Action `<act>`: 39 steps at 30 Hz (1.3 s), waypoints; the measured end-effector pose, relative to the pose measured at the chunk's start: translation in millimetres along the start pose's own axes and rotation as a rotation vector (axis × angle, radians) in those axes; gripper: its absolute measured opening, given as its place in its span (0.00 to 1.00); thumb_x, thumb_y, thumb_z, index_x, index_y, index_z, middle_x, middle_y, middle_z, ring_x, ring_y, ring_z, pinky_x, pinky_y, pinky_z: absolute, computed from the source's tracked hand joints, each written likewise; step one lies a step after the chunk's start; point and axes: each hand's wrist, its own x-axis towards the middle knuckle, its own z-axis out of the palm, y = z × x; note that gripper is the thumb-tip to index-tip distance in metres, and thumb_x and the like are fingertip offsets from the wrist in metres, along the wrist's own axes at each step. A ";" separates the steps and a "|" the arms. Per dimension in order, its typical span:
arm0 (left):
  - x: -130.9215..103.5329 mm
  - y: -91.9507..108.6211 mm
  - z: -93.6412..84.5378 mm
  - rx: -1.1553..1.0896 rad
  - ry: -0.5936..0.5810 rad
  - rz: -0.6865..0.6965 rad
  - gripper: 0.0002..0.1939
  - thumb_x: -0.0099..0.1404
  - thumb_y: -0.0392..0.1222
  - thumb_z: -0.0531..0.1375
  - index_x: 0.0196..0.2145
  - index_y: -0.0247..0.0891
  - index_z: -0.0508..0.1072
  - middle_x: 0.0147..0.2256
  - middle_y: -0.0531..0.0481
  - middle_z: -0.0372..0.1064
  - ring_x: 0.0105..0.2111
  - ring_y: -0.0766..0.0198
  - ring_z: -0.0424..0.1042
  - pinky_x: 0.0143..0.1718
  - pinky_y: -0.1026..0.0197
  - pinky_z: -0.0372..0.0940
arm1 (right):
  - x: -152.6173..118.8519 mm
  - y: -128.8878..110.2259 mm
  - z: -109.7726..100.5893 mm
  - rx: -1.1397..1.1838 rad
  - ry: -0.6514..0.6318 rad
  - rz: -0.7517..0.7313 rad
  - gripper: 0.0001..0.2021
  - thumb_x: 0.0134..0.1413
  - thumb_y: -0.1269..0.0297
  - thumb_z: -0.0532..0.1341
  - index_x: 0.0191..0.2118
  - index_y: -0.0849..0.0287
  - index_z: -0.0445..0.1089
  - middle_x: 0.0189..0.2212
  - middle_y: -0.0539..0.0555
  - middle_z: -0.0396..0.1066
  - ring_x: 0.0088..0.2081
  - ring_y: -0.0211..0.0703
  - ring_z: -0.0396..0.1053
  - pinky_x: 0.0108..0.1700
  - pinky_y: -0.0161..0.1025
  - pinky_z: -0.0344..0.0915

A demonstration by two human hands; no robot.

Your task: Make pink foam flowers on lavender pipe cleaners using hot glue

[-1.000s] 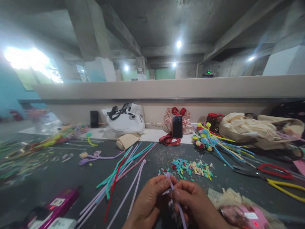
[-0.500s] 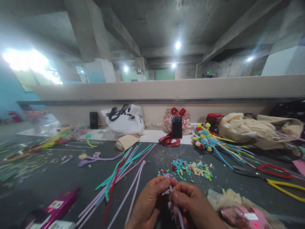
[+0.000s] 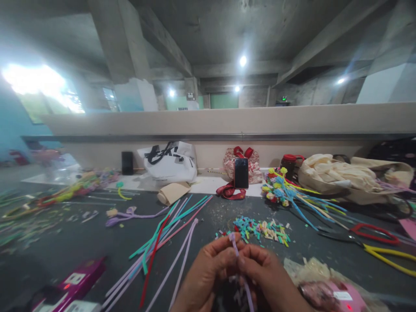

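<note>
A thin lilac pipe cleaner (image 3: 248,295) runs between my two hands, its upper end curling over my left fingertips. My left hand (image 3: 212,266) pinches it near that end. Fingers of my right hand (image 3: 261,268) close on it a little lower, and the tail hangs down toward me. Just beyond my fingertips lies a pile of short cut pieces (image 3: 250,227) in blue, yellow, cream and red. Left of my hands, a folded lilac pipe cleaner (image 3: 185,251) rests on the dark table, beside a loose bundle of turquoise, red and purple pipe cleaners (image 3: 159,242).
Red-and-yellow-handled pliers or shears (image 3: 360,240) lie at right, below a bunch of pipe-cleaner flowers (image 3: 279,186). A phone (image 3: 241,173) leans on a patterned bag. A magenta device (image 3: 79,279) sits front left, a pink one (image 3: 344,297) in plastic front right.
The lilac pipe cleaner's upper end now stands more visibly above my left fingertips. Both hands have shifted slightly, and my right fingers sit closer against the left.
</note>
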 end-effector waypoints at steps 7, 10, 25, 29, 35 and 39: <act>6.6 -4.8 -6.8 0.057 -0.034 -0.018 0.11 0.46 0.38 0.64 0.30 0.33 0.73 0.22 0.51 0.66 0.19 0.71 0.64 0.24 0.68 0.58 | 2.3 -3.4 -0.3 -0.082 0.059 -0.022 0.20 0.35 0.46 0.62 0.19 0.60 0.60 0.10 0.42 0.57 0.10 0.25 0.49 0.12 0.26 0.47; 11.1 -10.5 -11.1 0.091 0.023 -0.016 0.08 0.47 0.41 0.63 0.25 0.33 0.71 0.19 0.53 0.64 0.17 0.72 0.61 0.21 0.68 0.56 | 1.1 -4.7 1.4 -0.148 0.095 -0.054 0.21 0.35 0.45 0.61 0.19 0.61 0.60 0.11 0.42 0.57 0.12 0.26 0.49 0.14 0.26 0.47; 15.3 2.9 -20.6 -0.153 0.289 0.052 0.05 0.53 0.36 0.59 0.26 0.30 0.70 0.23 0.50 0.68 0.19 0.71 0.66 0.18 0.71 0.60 | -5.5 -6.9 6.3 -0.115 -0.157 0.211 0.07 0.39 0.64 0.57 0.20 0.61 0.61 0.10 0.44 0.63 0.09 0.26 0.52 0.12 0.25 0.45; 16.0 21.9 -30.6 -0.255 0.357 0.100 0.03 0.57 0.33 0.55 0.26 0.33 0.66 0.21 0.53 0.66 0.19 0.72 0.67 0.18 0.72 0.62 | -19.9 -25.2 2.5 -0.195 -0.241 0.320 0.07 0.41 0.65 0.57 0.19 0.61 0.62 0.09 0.44 0.63 0.08 0.25 0.51 0.12 0.25 0.44; 7.9 41.4 -34.9 -0.373 0.238 0.123 0.09 0.62 0.35 0.48 0.26 0.35 0.63 0.19 0.57 0.58 0.16 0.76 0.61 0.12 0.77 0.54 | -34.6 -54.2 -28.2 -0.589 0.008 0.039 0.13 0.47 0.60 0.57 0.18 0.60 0.61 0.12 0.43 0.58 0.12 0.27 0.51 0.15 0.27 0.45; 7.0 37.8 -28.2 -0.387 0.125 0.005 0.08 0.62 0.34 0.47 0.26 0.34 0.62 0.20 0.57 0.55 0.15 0.77 0.57 0.10 0.78 0.50 | -27.4 -54.9 -40.9 -0.621 0.120 -0.032 0.15 0.51 0.57 0.53 0.18 0.58 0.56 0.11 0.40 0.50 0.11 0.27 0.45 0.14 0.28 0.43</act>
